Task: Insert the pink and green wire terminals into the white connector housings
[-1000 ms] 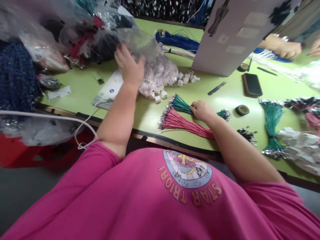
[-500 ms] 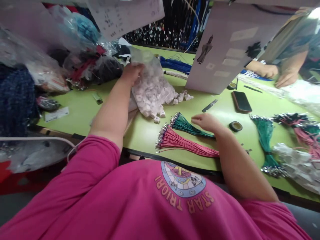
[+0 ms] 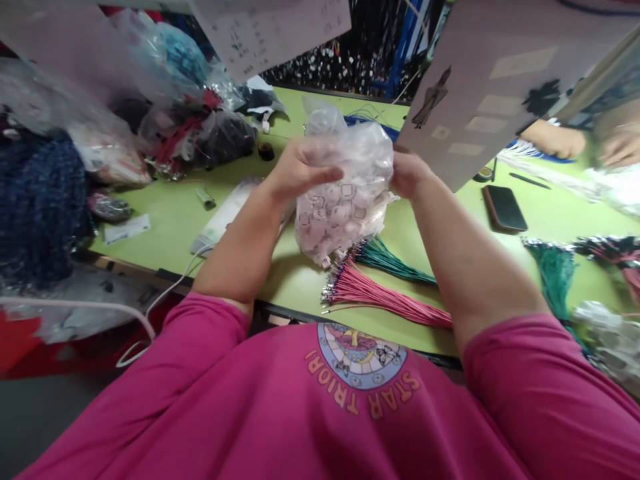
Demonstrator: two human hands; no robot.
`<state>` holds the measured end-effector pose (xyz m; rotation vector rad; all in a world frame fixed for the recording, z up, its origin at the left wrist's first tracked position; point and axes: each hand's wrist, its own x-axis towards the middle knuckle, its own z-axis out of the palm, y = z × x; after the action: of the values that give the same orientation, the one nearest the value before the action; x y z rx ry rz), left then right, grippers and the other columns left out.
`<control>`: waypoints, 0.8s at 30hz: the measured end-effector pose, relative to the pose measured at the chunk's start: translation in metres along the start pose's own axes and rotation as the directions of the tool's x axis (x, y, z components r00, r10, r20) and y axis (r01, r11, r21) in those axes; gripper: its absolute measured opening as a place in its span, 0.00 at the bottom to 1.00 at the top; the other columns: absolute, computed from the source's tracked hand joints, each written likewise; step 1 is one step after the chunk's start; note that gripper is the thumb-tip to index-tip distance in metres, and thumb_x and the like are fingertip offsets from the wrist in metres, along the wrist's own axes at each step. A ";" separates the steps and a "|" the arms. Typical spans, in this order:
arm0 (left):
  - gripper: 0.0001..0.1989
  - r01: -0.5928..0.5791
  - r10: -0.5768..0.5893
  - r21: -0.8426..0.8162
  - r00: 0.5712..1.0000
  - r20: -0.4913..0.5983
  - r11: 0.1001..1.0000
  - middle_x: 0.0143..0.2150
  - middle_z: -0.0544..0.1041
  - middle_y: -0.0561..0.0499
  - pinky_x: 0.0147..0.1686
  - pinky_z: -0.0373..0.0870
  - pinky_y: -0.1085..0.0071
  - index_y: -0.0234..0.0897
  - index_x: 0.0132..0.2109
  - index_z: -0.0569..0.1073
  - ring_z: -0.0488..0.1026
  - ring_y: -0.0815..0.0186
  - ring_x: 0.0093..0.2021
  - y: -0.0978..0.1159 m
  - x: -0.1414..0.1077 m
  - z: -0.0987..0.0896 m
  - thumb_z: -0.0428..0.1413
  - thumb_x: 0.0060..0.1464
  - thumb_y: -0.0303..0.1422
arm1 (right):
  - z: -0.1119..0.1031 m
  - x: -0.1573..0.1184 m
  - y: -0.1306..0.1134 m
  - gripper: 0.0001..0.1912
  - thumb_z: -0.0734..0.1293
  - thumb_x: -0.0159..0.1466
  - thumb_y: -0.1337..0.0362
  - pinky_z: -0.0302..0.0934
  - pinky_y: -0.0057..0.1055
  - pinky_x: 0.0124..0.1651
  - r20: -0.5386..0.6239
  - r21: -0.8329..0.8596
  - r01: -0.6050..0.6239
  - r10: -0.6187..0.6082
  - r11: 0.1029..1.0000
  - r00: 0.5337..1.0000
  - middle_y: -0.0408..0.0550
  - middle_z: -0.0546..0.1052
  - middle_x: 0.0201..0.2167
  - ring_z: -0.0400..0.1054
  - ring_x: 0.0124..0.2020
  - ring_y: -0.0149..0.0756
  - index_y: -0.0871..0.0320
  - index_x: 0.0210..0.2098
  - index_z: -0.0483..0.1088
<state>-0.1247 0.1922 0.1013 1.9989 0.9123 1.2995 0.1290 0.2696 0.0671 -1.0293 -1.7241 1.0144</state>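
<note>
A clear plastic bag [image 3: 340,207] full of small white plastic connectors is raised above the green table. My left hand [image 3: 305,170] grips it from the left, thumb lying across the front of the plastic. On the bag's right edge is my right hand [image 3: 407,173], closed on the plastic, its fingertips partly hidden behind the bag. Just below lie a bundle of green wires [image 3: 395,260] and a bundle of pink wires [image 3: 385,293], both with metal terminals at their left ends. The bag covers part of the green bundle's terminal end.
A white panel [image 3: 465,93] stands at the back right, with a co-worker's hands [image 3: 560,139] beyond it. A phone [image 3: 505,209] and more green wires [image 3: 550,273] lie to the right. Filled plastic bags [image 3: 105,153] crowd the left. A white strip-shaped device [image 3: 225,217] has a cable attached.
My right hand has moved from beside the green wires up to the bag and taken hold of it. The bag has been lifted and shifted right, with my left hand still on it.
</note>
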 end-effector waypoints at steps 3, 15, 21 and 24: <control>0.39 0.037 -0.038 -0.008 0.994 -0.102 0.999 0.58 0.77 0.50 0.69 0.64 0.50 0.43 0.49 0.75 0.68 0.48 0.67 -0.005 -0.001 -0.007 0.64 0.38 0.65 | 0.011 -0.005 0.002 0.27 0.77 0.50 0.40 0.72 0.53 0.50 -0.061 0.241 -0.100 0.117 0.965 0.991 0.53 0.81 0.38 0.76 0.48 0.54 0.54 0.37 0.75; 0.34 0.268 -0.246 0.162 0.959 -0.140 0.950 0.54 0.81 0.46 0.61 0.71 0.49 0.38 0.49 0.77 0.77 0.48 0.55 0.000 -0.003 -0.008 0.61 0.45 0.61 | 0.015 0.000 -0.005 0.31 0.63 0.56 0.28 0.68 0.49 0.55 -0.150 0.344 0.097 -0.047 0.934 0.988 0.45 0.80 0.36 0.70 0.56 0.47 0.47 0.39 0.71; 0.40 0.205 -0.184 0.241 0.977 -0.107 0.949 0.58 0.78 0.59 0.65 0.65 0.49 0.49 0.57 0.71 0.71 0.52 0.61 0.024 0.010 -0.005 0.54 0.46 0.68 | 0.003 0.004 -0.016 0.31 0.63 0.53 0.27 0.57 0.45 0.65 -0.122 0.345 0.019 0.024 0.938 0.992 0.41 0.82 0.38 0.63 0.59 0.42 0.39 0.44 0.70; 0.49 0.213 -0.183 0.262 0.974 -0.134 0.941 0.62 0.75 0.59 0.65 0.65 0.49 0.52 0.64 0.64 0.68 0.53 0.65 0.017 0.011 0.001 0.45 0.43 0.75 | 0.001 -0.006 -0.011 0.31 0.65 0.54 0.31 0.57 0.46 0.66 -0.047 0.358 -0.091 0.116 0.929 0.992 0.41 0.82 0.43 0.63 0.61 0.42 0.40 0.48 0.70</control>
<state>-0.1164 0.1911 0.1196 1.9906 1.3753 1.2304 0.1275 0.2598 0.0757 -0.9127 -1.3757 1.2894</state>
